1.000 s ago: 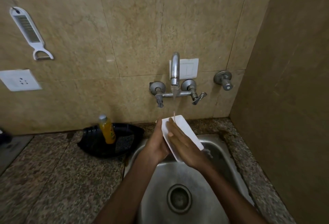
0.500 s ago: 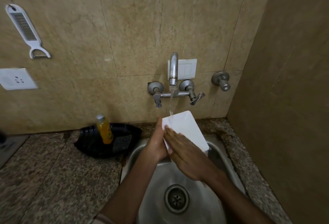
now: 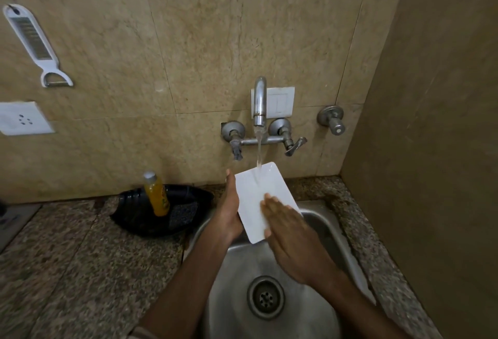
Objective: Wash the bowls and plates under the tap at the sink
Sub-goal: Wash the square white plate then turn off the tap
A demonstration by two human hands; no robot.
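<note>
A white rectangular plate tilts over the steel sink, its upper edge under the stream running from the tap. My left hand grips the plate's left edge from behind, thumb along the rim. My right hand lies flat on the plate's lower right face, fingers straight and blurred with motion. The plate's lower right corner is hidden by that hand.
A black tray holding an orange bottle sits on the granite counter left of the sink. The drain lies below my hands. A side wall closes in on the right. A peeler hangs on the wall.
My right hand has slid down and right across the plate's face, uncovering more of it. The plate has turned flatter toward me, and water now runs down its middle.
</note>
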